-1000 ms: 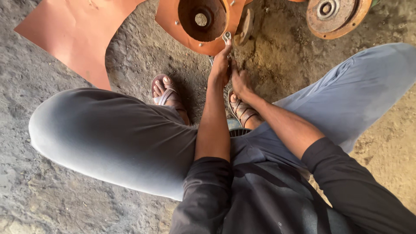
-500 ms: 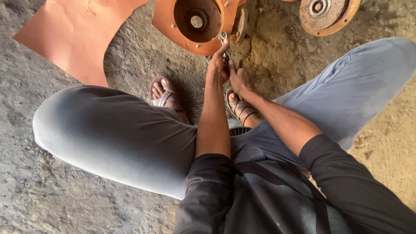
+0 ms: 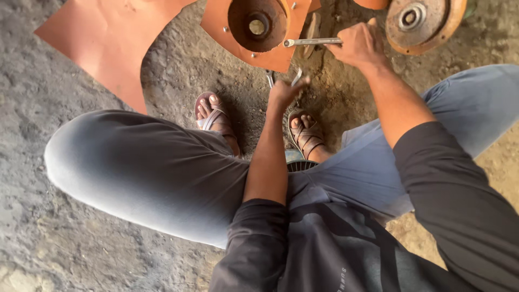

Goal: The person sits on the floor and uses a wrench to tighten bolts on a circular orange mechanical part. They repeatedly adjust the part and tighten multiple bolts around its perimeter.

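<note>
I squat on the rough floor [image 3: 108, 227] and my right hand [image 3: 359, 46] holds a metal wrench [image 3: 312, 41] flat against the orange housing [image 3: 259, 27], while my left hand [image 3: 284, 93] closes around a second small tool [image 3: 296, 77] just below it, to steady it.

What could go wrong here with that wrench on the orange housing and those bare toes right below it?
1. The right hand holds the long silver wrench at the edge of the orange metal housing; a slip could likely skin knuckles.
2. The left hand holds small silver tools just above the open brown sandal; dropped, they may hit toes.
</note>
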